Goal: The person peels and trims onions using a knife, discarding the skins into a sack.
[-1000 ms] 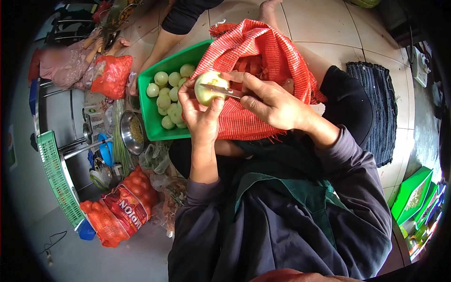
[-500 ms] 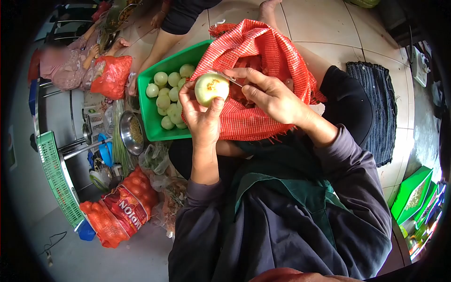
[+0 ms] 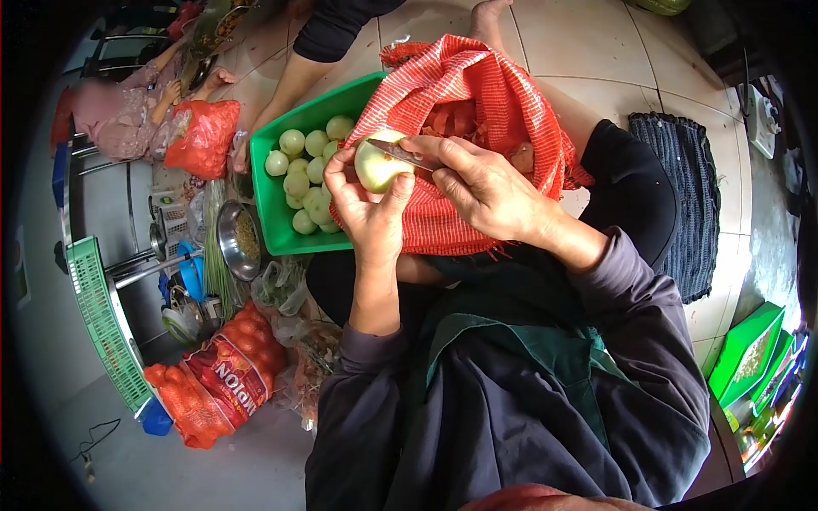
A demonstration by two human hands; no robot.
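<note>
A pale peeled onion (image 3: pixel 377 173) sits in my left hand (image 3: pixel 368 209), whose fingers wrap round its left side and bottom. My right hand (image 3: pixel 494 187) grips a small knife (image 3: pixel 394 151), its blade lying across the onion's top near a brown patch. Below both hands, a red mesh sack (image 3: pixel 443 226) lies open in my lap with reddish-brown onion skins (image 3: pixel 452 119) inside. To the left stands a green tub (image 3: pixel 266 200) holding several peeled onions (image 3: pixel 296 184). The knife's handle is mostly hidden in my right hand.
A full orange net bag (image 3: pixel 226 379) lies at lower left, near a metal bowl (image 3: pixel 239 241) and a green crate (image 3: pixel 108 324). Another person (image 3: pixel 128 115) sits at upper left by a red plastic bag (image 3: pixel 202 139). A dark woven mat (image 3: pixel 677 204) is at right.
The knife blade has turned and moved from the onion's upper right edge across its top, showing its flat side. My right hand has shifted slightly, and the onion has tilted.
</note>
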